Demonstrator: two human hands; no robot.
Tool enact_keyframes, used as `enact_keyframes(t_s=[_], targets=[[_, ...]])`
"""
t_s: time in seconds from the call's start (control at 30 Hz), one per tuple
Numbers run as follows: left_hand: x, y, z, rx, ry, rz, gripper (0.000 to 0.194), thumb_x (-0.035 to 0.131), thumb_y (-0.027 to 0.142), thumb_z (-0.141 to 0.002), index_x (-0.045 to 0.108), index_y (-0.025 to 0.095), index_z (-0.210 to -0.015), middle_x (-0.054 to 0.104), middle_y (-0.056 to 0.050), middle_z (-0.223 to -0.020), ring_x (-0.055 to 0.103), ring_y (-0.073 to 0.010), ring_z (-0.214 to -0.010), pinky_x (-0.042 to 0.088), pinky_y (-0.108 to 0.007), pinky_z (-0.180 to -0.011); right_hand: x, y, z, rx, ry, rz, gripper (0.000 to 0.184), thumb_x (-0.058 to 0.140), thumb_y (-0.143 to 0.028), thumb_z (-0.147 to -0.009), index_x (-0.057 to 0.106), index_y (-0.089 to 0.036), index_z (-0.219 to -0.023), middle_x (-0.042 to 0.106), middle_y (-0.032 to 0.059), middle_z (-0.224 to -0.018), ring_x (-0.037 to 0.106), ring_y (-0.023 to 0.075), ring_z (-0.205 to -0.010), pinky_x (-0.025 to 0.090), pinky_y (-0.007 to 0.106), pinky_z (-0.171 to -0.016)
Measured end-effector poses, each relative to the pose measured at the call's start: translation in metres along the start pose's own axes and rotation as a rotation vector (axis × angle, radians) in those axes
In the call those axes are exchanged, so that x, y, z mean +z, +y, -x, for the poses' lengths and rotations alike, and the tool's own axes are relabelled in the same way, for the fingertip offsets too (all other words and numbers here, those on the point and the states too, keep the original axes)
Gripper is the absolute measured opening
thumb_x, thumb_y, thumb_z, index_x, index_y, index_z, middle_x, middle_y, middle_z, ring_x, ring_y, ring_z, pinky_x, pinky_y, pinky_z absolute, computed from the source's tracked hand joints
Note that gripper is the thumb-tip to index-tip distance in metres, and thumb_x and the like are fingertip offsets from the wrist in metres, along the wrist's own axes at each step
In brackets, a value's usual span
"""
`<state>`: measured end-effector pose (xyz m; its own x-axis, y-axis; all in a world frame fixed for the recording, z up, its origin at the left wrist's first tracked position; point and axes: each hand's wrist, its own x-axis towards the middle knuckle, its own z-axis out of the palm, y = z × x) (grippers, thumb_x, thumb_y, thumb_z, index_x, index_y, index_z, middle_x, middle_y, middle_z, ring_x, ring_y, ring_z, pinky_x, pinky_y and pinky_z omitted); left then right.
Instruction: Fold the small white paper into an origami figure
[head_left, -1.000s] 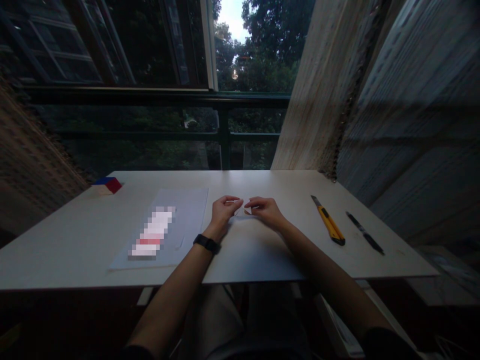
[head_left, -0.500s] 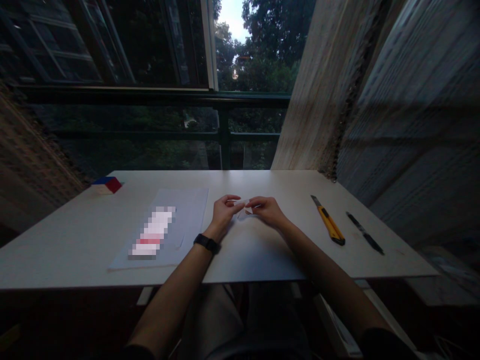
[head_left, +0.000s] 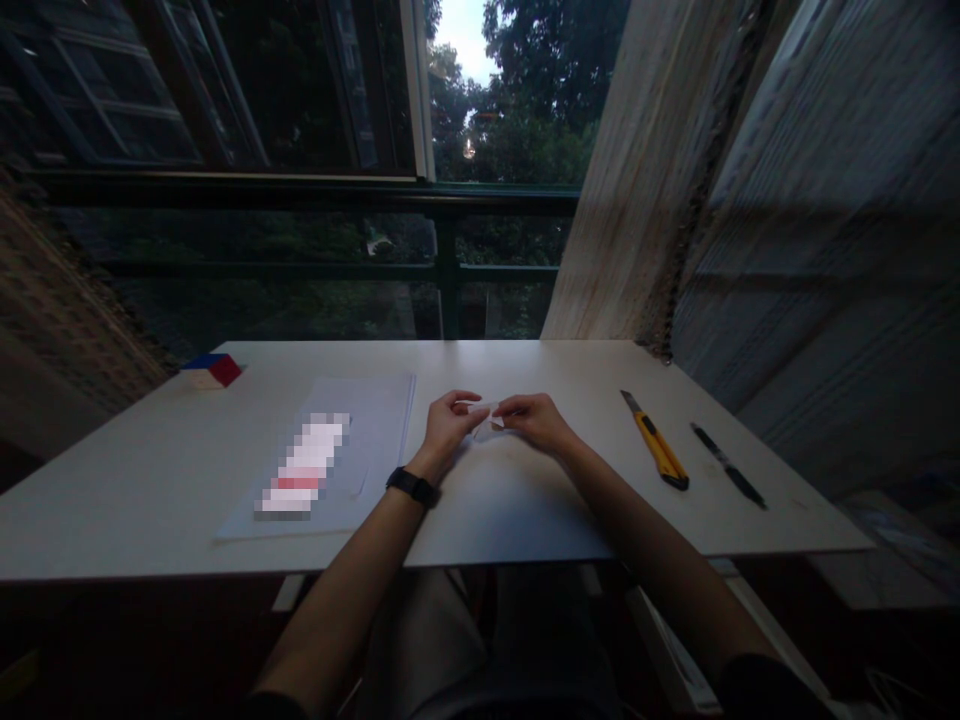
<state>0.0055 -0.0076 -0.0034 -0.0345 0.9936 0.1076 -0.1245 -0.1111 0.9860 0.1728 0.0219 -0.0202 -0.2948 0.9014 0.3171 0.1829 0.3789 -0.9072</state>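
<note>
The left hand point(head_left: 448, 420) and right hand point(head_left: 538, 420) pinch a small white paper point(head_left: 486, 407) left of the yellow box cutter point(head_left: 657, 446). Right of the cutter is a black pen point(head_left: 727, 465); white sheets point(head_left: 384, 420) and a cube point(head_left: 212, 372) sit farther left.

The single view looks from the person's head, above the near edge of the white table point(head_left: 517, 510), facing forward and tilted down. It is wide-angled: both far corners and the near right corner fit in, while the near left corner is cut off. The left hand point(head_left: 448, 422) and right hand point(head_left: 534, 422) sit near mid-view, between the near and far edges. The legs point(head_left: 431, 635) show below the near edge, close beneath the camera; the window frame point(head_left: 420, 90) rises beyond the far edge.
</note>
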Motion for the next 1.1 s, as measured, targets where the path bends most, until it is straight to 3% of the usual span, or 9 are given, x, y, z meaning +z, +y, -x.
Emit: enact_keyframes(t_s=[0.37, 0.5, 0.7, 0.83, 1.1], targets=[[0.001, -0.001, 0.000, 0.019, -0.025, 0.028, 0.040, 0.079, 0.028, -0.046, 0.061, 0.012, -0.077, 0.054, 0.003, -0.049, 0.044, -0.0064, -0.042, 0.031, -0.020, -0.045, -0.004, -0.006, 0.000, 0.031, -0.063, -0.119, 0.019, 0.079, -0.027, -0.047, 0.072, -0.018, -0.062, 0.064, 0.0020, -0.072, 0.058, 0.0143, -0.069, 0.044, 0.026, -0.063], [0.001, 0.002, 0.002, 0.014, -0.073, 0.000, 0.038, 0.079, 0.029, -0.047, 0.062, 0.011, -0.076, 0.054, 0.002, -0.050, 0.045, -0.0071, -0.045, 0.031, -0.020, -0.045, -0.002, -0.006, 0.002, 0.102, -0.064, -0.185, 0.022, 0.081, -0.026, -0.044, 0.071, -0.017, -0.062, 0.065, 0.0023, -0.072, 0.058, 0.0142, -0.068, 0.044, 0.027, -0.064], [0.001, 0.000, 0.000, 0.064, -0.015, -0.026, 0.036, 0.079, 0.029, -0.047, 0.063, 0.012, -0.075, 0.047, 0.005, -0.047, 0.040, -0.0058, -0.044, 0.030, -0.020, -0.045, 0.005, -0.006, 0.002, 0.208, 0.062, -0.332, 0.026, 0.078, -0.033, -0.050, 0.069, -0.014, -0.066, 0.063, 0.0003, -0.058, 0.053, 0.0105, -0.053, 0.041, 0.026, -0.056], [0.001, -0.006, -0.003, 0.099, 0.018, -0.072, 0.033, 0.077, 0.030, -0.050, 0.063, 0.013, -0.075, 0.049, 0.005, -0.049, 0.042, -0.0073, -0.046, 0.032, -0.021, -0.047, 0.010, -0.006, 0.002, 0.167, 0.138, -0.327, 0.025, 0.076, -0.035, -0.053, 0.065, -0.015, -0.065, 0.061, -0.0007, -0.057, 0.052, 0.0100, -0.053, 0.041, 0.025, -0.055], [-0.004, -0.010, -0.007, 0.166, 0.069, -0.194, 0.026, 0.075, 0.030, -0.053, 0.065, 0.013, -0.070, 0.048, 0.004, -0.047, 0.041, -0.0083, -0.045, 0.030, -0.022, -0.046, 0.018, -0.012, 0.003, -0.007, 0.162, -0.160, 0.018, 0.073, -0.031, -0.058, 0.063, -0.017, -0.065, 0.064, 0.0007, -0.065, 0.057, 0.0137, -0.063, 0.046, 0.028, -0.064]])
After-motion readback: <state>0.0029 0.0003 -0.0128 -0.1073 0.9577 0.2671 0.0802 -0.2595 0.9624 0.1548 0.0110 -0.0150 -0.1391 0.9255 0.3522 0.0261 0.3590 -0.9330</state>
